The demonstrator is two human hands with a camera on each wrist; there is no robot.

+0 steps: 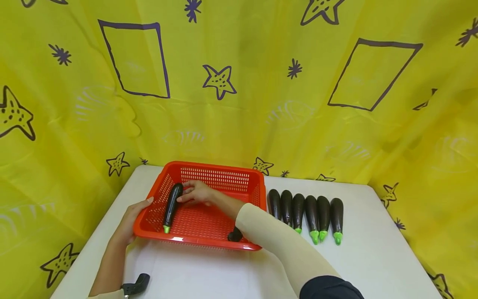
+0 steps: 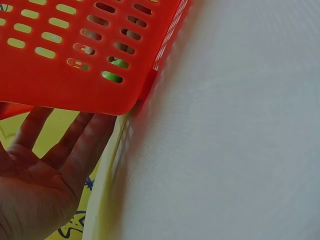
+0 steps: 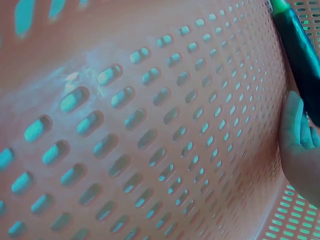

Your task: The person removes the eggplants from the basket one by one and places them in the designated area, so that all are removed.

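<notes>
A dark eggplant [image 1: 172,207] with a green stem end lies along the left side inside the red plastic basket [image 1: 209,163]. My right hand [image 1: 198,193] reaches into the basket, its fingers and thumb touching the eggplant's right side near the rounded far end. The right wrist view shows that hand [image 3: 302,155] close to the rounded end of the dark eggplant [image 3: 300,60]. My left hand [image 1: 132,216] holds the basket's left rim from outside. In the left wrist view its fingers [image 2: 75,137] pass partly behind the rim, where their tips are hidden.
Several eggplants [image 1: 337,220] lie in a row on the white table [image 1: 373,257], right of the basket; my right sleeve covers the lower ends of some. A black wrist device [image 1: 138,284] sits at my left wrist. A yellow patterned curtain [image 1: 246,124] hangs around the table.
</notes>
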